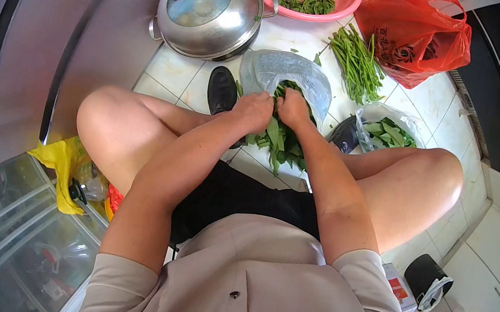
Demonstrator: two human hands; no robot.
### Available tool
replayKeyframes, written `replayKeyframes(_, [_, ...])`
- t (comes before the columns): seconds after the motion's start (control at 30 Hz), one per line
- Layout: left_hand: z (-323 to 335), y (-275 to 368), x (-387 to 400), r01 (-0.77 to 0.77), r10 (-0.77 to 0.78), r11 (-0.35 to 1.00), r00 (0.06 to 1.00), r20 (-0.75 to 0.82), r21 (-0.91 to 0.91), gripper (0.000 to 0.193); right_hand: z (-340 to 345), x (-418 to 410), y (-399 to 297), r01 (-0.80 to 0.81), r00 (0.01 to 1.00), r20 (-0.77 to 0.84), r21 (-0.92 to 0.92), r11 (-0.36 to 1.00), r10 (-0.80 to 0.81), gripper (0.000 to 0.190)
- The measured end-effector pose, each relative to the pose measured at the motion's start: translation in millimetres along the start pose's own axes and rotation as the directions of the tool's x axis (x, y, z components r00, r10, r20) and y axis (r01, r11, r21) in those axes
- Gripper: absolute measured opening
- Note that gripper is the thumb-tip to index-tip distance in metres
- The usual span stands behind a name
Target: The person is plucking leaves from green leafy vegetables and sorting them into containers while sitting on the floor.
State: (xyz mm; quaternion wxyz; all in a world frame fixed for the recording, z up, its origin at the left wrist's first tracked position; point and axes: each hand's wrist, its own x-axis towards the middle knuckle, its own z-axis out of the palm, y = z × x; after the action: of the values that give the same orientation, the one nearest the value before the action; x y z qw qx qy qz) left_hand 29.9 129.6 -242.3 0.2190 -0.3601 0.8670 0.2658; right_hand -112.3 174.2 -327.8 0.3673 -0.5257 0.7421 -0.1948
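Observation:
Between my feet, leafy green vegetable stalks (282, 144) stick out of a whitish plastic bag (291, 65) on the tiled floor. My left hand (255, 109) is closed at the left side of the bunch, close to the bag's mouth. Just right of it, my right hand (292, 107) has its fingers bent on the stems at the bag's opening. The two hands are close together, and the fingertips are partly hidden, so which stems each one grips is unclear. A pile of bare green stems (357, 67) lies beyond, to the right. Picked leaves (389, 133) fill a second plastic bag by my right shoe.
A lidded metal wok (211, 11) stands at the back left. Beside it is a pink basin (352, 3) holding leafy greens, then a red plastic bag (413, 39). My black shoes (222, 88) flank the whitish bag. A black bin (426, 277) stands at the lower right.

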Motion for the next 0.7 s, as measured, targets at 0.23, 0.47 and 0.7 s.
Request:
replayKeyframes(0.23, [-61,23,-9,0.095,-0.114,0.973,0.990,-0.080,-0.210,0.045,22,9,-15,-0.098,0.993,-0.095,-0.312,0.945,0.072,0.040])
replayKeyframes(0.47, [-90,12,-25,0.087,-0.138,0.944,0.981,-0.140,-0.319,0.047,1,30,-19,-0.199,0.927,0.282,-0.187,0.962,0.246,0.051])
replayKeyframes(0.7, [-82,-12,4,0.181,-0.207,0.965,0.970,-0.129,-0.190,0.038,-20,31,8,0.068,0.967,0.245,-0.012,0.998,-0.063,0.050])
